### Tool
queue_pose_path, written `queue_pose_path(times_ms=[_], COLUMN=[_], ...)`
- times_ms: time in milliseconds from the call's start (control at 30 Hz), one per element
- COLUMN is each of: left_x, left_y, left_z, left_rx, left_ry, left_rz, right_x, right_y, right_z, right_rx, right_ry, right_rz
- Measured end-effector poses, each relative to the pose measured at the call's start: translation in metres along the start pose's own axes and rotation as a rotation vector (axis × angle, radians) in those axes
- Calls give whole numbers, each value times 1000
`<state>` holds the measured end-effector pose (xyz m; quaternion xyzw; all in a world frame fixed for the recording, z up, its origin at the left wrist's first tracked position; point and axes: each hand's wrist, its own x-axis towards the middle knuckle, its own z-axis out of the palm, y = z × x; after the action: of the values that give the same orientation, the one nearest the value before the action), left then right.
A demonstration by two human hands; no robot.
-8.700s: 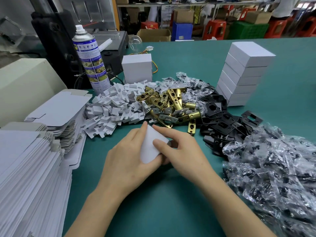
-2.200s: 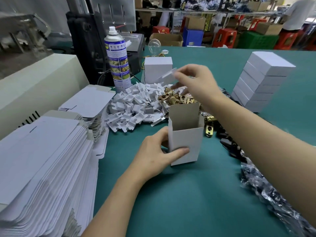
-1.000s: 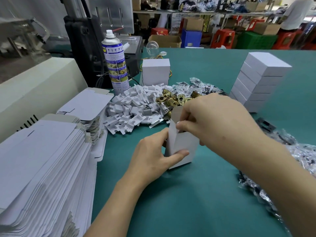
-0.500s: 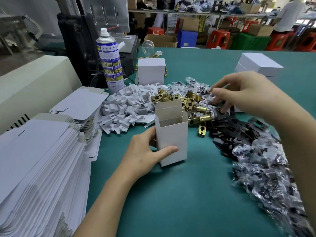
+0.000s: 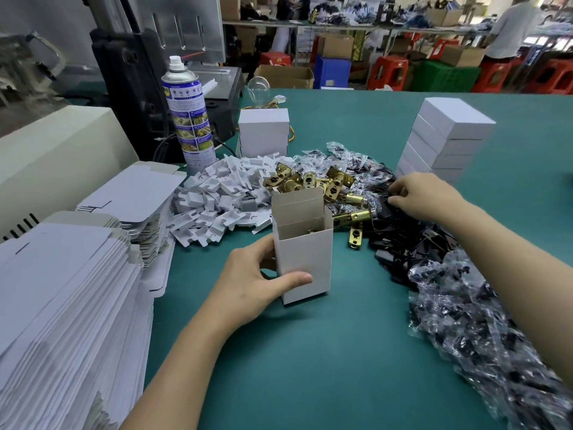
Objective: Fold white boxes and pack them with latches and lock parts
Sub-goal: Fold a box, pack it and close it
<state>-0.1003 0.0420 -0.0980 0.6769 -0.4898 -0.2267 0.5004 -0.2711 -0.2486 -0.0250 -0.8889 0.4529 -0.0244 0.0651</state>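
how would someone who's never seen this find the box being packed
Start at the green table and find the pile of brass latches in its middle. Just in front stands the box, gripped by the left hand. Unlike the closed boxes behind, its top flap stands open.

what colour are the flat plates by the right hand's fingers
Black: the plates by the right hand, clearest in the head view.

Whether the right hand (image 5: 424, 197) holds one of the black plates (image 5: 409, 240) cannot be told.
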Motion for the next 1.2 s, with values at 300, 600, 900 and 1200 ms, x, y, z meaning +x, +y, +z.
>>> queue_pose_path(times_ms=[300,600,900,1200], left_x=[0,0,1,2], left_y=[-1,-2,0,-2], left_z=[1,2,1,1], left_rx=[32,20,34,58], left_ry=[-6,-20,-28,-25], left_rz=[-1,7,11,6], right_x=[6,-46,-94,-117], right_y=[2,-37,-83,-116], right_z=[4,-47,-44,-38], right_rx=[239,965,1499,1098], right_ry=[70,24,-358,28], right_rz=[72,-150,-360,-345])
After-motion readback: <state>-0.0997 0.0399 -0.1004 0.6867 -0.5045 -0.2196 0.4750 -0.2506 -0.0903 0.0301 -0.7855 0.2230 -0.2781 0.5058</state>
